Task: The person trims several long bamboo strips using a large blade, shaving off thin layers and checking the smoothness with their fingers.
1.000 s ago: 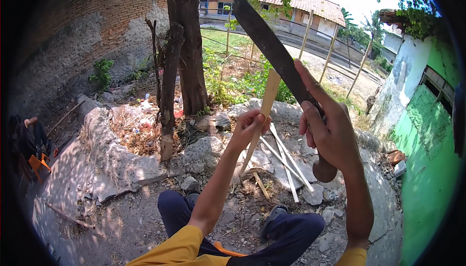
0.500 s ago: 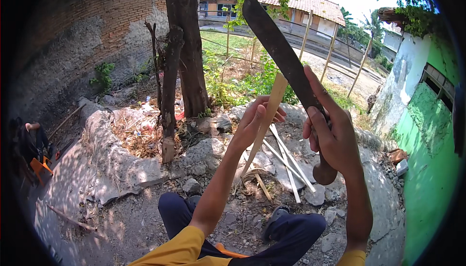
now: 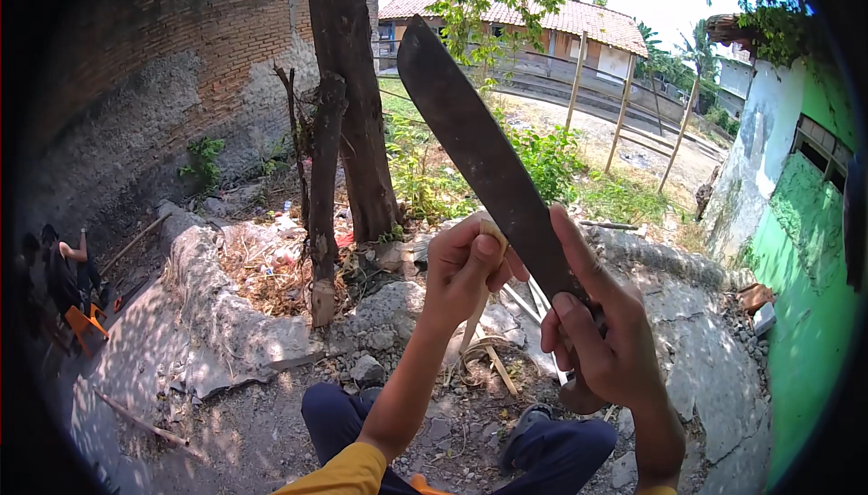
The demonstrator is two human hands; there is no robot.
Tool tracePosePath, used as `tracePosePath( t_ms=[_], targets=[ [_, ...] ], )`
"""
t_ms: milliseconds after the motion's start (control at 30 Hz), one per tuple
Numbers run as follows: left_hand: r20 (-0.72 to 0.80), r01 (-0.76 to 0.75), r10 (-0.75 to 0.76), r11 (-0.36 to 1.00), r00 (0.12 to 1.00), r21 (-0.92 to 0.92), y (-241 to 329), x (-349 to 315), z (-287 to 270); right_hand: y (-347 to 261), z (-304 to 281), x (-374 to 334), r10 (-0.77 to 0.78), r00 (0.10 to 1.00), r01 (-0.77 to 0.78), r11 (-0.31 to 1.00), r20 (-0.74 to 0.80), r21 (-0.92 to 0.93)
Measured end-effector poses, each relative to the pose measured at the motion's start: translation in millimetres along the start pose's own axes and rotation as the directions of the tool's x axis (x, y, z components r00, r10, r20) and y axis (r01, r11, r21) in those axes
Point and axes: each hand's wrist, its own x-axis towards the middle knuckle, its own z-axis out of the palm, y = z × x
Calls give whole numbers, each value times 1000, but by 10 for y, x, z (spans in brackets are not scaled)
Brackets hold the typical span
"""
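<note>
My right hand is closed around the handle of a machete, with the index finger stretched along the blade. The dark, wide blade slants up and to the left. My left hand pinches a thin bamboo strip close to its upper end, just left of the blade. Below the fingers the strip hangs down toward the ground; whether its top touches the blade I cannot tell. Pale strips lie on the rubble beyond my bent legs, partly hidden behind the right hand.
A tree trunk rises ahead, beside a broken concrete edge. A brick wall stands left and a green wall right. At far left a person sits by an orange chair. A stick lies near left.
My left hand has closed on the strip near its top. The machete has come lower and left, toward that hand. The view has shifted slightly.
</note>
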Motion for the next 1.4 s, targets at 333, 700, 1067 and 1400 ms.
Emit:
tracePosePath(
  t_ms=[333,700,1067,1400],
  targets=[
    [-63,37,-35,998,997,41,43,-149,65,235,64,-134,-328,945,303,894,-21,-329],
    [-27,81,-83,995,996,-64,59,-276,-43,375,134,-224,-311,950,308,939,11,-154],
    [57,-53,52,998,997,15,205,-421,150,622,423,-482,-481,867,468,875,-130,-123],
    [51,-63,64,998,997,-14,245,-418,187,420,295,-682,-565,772,562,821,-290,-104]
  ],
)
